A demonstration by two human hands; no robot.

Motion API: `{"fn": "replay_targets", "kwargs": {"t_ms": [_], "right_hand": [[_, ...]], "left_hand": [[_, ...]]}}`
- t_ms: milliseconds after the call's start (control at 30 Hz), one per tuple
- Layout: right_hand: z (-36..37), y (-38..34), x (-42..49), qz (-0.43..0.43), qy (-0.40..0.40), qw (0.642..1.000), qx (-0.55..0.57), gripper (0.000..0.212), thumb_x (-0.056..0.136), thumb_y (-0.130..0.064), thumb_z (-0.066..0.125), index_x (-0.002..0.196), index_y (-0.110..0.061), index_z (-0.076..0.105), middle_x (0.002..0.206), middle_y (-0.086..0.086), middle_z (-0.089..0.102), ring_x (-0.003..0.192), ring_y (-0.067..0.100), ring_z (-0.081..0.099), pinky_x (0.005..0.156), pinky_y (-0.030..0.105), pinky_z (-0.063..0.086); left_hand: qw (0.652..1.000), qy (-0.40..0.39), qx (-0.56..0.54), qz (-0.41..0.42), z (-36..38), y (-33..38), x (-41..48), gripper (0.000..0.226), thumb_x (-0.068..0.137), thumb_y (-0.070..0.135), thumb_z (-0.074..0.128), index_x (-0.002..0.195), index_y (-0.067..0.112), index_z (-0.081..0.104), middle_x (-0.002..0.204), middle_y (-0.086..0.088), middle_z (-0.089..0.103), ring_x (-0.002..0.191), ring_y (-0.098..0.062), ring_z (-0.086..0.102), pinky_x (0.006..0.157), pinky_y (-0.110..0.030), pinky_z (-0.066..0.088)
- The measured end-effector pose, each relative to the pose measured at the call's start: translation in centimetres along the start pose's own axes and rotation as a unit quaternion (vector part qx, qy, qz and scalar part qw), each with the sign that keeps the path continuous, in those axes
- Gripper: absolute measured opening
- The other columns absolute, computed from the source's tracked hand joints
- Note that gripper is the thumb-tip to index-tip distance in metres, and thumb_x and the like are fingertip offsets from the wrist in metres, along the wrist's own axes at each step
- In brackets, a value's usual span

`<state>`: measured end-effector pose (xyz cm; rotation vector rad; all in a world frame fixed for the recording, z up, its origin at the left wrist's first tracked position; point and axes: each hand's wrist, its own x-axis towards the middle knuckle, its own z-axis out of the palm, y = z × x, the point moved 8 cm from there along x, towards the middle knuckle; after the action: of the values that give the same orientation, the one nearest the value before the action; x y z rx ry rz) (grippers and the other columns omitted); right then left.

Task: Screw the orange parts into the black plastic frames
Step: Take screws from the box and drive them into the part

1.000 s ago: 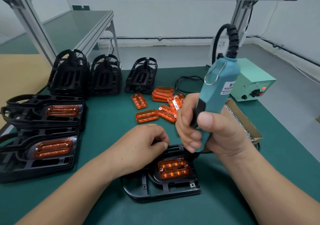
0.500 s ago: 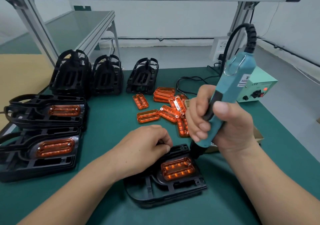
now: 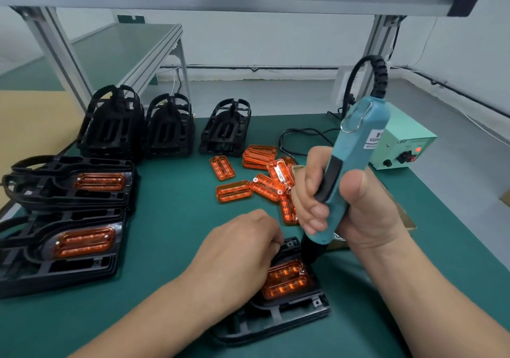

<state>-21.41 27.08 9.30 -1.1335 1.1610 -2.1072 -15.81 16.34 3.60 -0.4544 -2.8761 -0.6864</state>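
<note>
A black plastic frame (image 3: 292, 316) lies on the green mat in front of me with an orange part (image 3: 287, 280) seated in it. My left hand (image 3: 240, 250) rests on the frame's far left side, fingers curled onto its edge. My right hand (image 3: 347, 206) grips a teal electric screwdriver (image 3: 356, 159), held nearly upright, its black tip down at the orange part's far right corner. Loose orange parts (image 3: 259, 181) lie in a heap beyond my hands.
Two stacks of frames with orange parts fitted (image 3: 71, 183) (image 3: 63, 250) sit at the left. Three piles of bare black frames (image 3: 113, 126) (image 3: 169, 126) (image 3: 226, 128) stand at the back. A green power box (image 3: 405, 145) and a cardboard box edge (image 3: 405, 217) are at the right.
The screwdriver swung out to the right and came back more upright, with its tip now on the orange part's far right corner. The frame turned slightly under my left hand.
</note>
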Motion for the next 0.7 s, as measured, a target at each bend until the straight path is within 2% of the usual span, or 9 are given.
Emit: {"fn": "replay_targets", "kwargs": {"t_ms": [167,300,433,600,700], "right_hand": [[0.0,-0.1,0.1,-0.011,0.014,1.000,-0.002,0.052,0.086,-0.048,0.085,0.087,-0.003,0.059,0.061,0.007,0.054,0.046,0.018,0.051,0.048,0.028,0.049],[-0.1,-0.4,-0.1,-0.017,0.015,1.000,0.011,0.048,0.088,-0.047,0.083,0.085,-0.005,0.061,0.060,0.007,0.054,0.046,0.018,0.051,0.048,0.029,0.049],[0.1,-0.8,-0.1,-0.021,0.003,1.000,0.017,0.047,0.090,-0.046,0.082,0.084,-0.004,0.062,0.059,0.007,0.055,0.047,0.020,0.051,0.049,0.030,0.050],[-1.3,-0.5,-0.2,-0.016,0.084,0.996,-0.032,0.051,0.087,-0.055,0.080,0.085,-0.008,0.062,0.060,0.007,0.054,0.046,0.021,0.052,0.050,0.030,0.051],[-0.3,-0.6,0.0,-0.024,0.014,0.999,0.032,0.056,0.086,-0.059,0.080,0.084,-0.005,0.062,0.060,0.007,0.056,0.046,0.020,0.054,0.047,0.030,0.050]], "left_hand": [[0.999,0.002,0.020,0.046,0.4,1.0,-0.2,0.008,0.107,0.034,0.049,0.110,0.034,0.056,0.110,0.014,0.055,0.104,-0.011,0.054,0.082,-0.039,0.052],[0.989,-0.016,0.092,0.115,0.9,2.2,-0.2,0.013,0.102,0.021,0.057,0.109,0.031,0.058,0.112,0.012,0.055,0.100,-0.017,0.055,0.073,-0.041,0.054],[0.982,-0.034,0.111,0.148,1.1,2.5,-0.2,0.015,0.098,0.015,0.062,0.105,0.028,0.060,0.108,0.010,0.056,0.093,-0.018,0.056,0.069,-0.041,0.054],[0.978,-0.030,0.146,0.143,1.6,2.3,-0.2,0.021,0.090,0.011,0.068,0.103,0.026,0.060,0.105,0.008,0.057,0.091,-0.019,0.058,0.063,-0.041,0.055],[0.979,-0.029,0.148,0.140,1.8,2.1,-0.1,0.021,0.093,0.012,0.063,0.107,0.027,0.061,0.109,0.008,0.056,0.095,-0.020,0.057,0.065,-0.042,0.055]]}}
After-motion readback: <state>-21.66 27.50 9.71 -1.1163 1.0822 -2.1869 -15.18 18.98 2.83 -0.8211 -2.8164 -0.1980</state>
